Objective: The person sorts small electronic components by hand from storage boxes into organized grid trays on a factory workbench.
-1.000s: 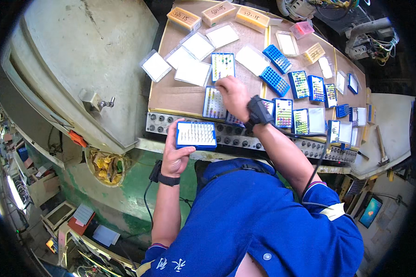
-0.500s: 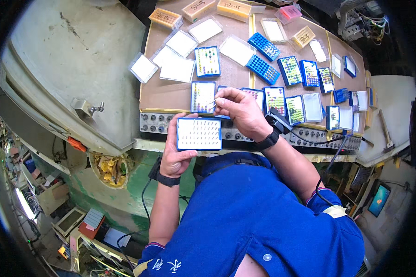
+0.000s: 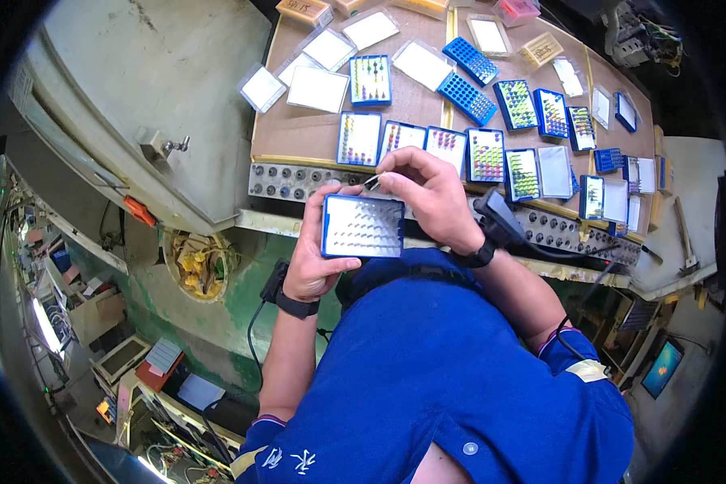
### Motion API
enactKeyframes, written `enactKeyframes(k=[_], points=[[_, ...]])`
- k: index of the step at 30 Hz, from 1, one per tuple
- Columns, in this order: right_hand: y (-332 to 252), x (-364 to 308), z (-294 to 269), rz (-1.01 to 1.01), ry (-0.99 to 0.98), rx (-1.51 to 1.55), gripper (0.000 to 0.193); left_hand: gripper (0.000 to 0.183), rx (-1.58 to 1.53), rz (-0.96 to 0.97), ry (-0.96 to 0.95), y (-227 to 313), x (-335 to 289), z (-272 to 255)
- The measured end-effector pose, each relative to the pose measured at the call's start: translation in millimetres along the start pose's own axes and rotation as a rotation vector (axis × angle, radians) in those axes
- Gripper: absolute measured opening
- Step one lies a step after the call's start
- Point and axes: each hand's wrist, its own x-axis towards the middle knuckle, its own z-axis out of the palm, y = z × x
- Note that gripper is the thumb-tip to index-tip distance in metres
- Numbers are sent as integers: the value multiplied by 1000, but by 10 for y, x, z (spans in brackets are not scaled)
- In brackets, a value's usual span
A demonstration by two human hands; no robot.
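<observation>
The left hand (image 3: 310, 260) held a blue-rimmed box (image 3: 363, 218) in front of the desk (image 3: 298, 133), fingers (image 3: 340, 264) closed around its left side. The right hand (image 3: 434, 200), a second earlier over a tray of coloured pieces (image 3: 359, 138), had drawn back beside the held box's far edge, fingers pinching a thin piece (image 3: 372, 182).

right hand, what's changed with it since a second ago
The right hand has come back from over the blue boxes toward the body, and now pinches a thin piece near the upper edge of the white-topped box. The left hand still holds that box, and the blue boxes keep their arrangement.
</observation>
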Motion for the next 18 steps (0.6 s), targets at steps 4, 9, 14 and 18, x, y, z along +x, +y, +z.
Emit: enactKeyframes(k=[4, 9, 14, 18], points=[[-298, -156, 115, -324, -247, -436, 15, 113, 68, -9, -4, -48, -116, 27], [-216, -261, 154, -434, -292, -522, 16, 115, 186, -2, -13, -115, -191, 15], [-255, -332, 165, -456, -308, -558, 17, 116, 205, 7, -16, -165, -269, 16], [-272, -373, 205, -548, -302, -561, 11, 115, 145, -7, -3, -142, -291, 100]])
